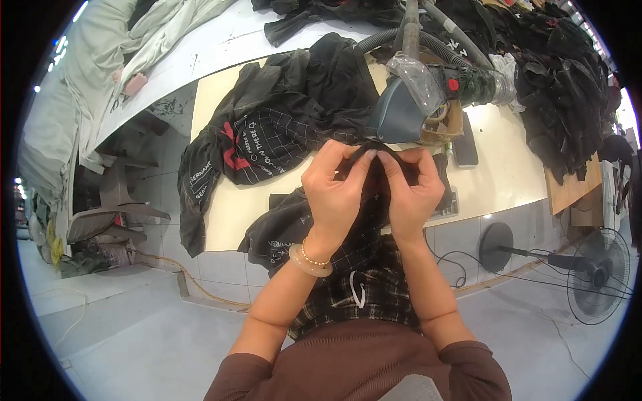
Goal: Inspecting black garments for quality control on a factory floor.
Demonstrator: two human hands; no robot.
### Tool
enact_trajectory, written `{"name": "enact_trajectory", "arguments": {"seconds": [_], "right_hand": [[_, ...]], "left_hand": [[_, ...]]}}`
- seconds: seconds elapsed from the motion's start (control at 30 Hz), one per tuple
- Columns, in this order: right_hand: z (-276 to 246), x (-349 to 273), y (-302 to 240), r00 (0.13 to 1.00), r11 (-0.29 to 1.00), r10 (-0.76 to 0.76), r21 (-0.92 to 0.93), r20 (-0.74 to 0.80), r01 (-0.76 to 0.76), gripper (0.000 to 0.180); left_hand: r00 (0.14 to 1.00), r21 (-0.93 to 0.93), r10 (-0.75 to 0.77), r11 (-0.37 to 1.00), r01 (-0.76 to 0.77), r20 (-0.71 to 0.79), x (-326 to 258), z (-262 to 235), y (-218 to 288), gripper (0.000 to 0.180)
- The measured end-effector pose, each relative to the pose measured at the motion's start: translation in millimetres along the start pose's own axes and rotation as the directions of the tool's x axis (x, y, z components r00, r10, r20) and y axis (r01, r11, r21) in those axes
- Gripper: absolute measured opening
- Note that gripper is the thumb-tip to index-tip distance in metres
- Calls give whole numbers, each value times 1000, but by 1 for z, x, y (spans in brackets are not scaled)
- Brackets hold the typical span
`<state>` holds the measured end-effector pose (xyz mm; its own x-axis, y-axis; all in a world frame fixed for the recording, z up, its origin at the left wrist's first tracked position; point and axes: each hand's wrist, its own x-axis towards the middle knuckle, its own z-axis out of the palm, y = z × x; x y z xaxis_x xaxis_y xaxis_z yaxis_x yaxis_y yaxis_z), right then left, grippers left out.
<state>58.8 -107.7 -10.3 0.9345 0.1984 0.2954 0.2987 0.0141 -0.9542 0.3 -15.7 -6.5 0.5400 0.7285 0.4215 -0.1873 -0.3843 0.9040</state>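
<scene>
Both hands are raised together at the table's front edge, just this side of a blue-grey sewing machine. My left hand pinches an edge of a black garment between thumb and fingers. Opposite it, my right hand pinches the same garment, the two thumb tips almost touching. The cloth hangs down between my forearms towards my lap, and part of it, with white grid lines and print, lies to the left. Another black garment with white print and a red figure is spread on the table to the left.
The cream tabletop carries a dark phone right of the machine. Hoses rise behind it. Black garments are heaped at the right, pale cloth at the far left. A fan stands at the right.
</scene>
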Motion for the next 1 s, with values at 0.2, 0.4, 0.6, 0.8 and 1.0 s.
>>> {"name": "enact_trajectory", "arguments": {"seconds": [0.2, 0.4, 0.6, 0.8, 1.0], "right_hand": [[-1, 2, -3, 1000, 999, 21, 36, -7, -21, 20], [-7, 3, -8, 994, 986, 105, 126, 8, -105, 19], [-4, 2, -8, 996, 991, 85, 108, 7, -85, 19], [-3, 2, -11, 998, 993, 62, 102, -8, -60, 19], [-5, 1, -12, 998, 988, 68, 139, -4, -67, 20]], "left_hand": [[996, -13, -91, 996, 91, 21, 2, -1, 4, 11], [983, 43, -83, 996, 76, 165, 5, -12, 8, 11], [972, -106, -206, 970, 219, 114, 2, -9, 12, 12], [964, -165, -241, 952, 257, 110, 4, -7, 13, 13], [962, -185, -243, 947, 263, 120, 4, -5, 17, 13]]}}
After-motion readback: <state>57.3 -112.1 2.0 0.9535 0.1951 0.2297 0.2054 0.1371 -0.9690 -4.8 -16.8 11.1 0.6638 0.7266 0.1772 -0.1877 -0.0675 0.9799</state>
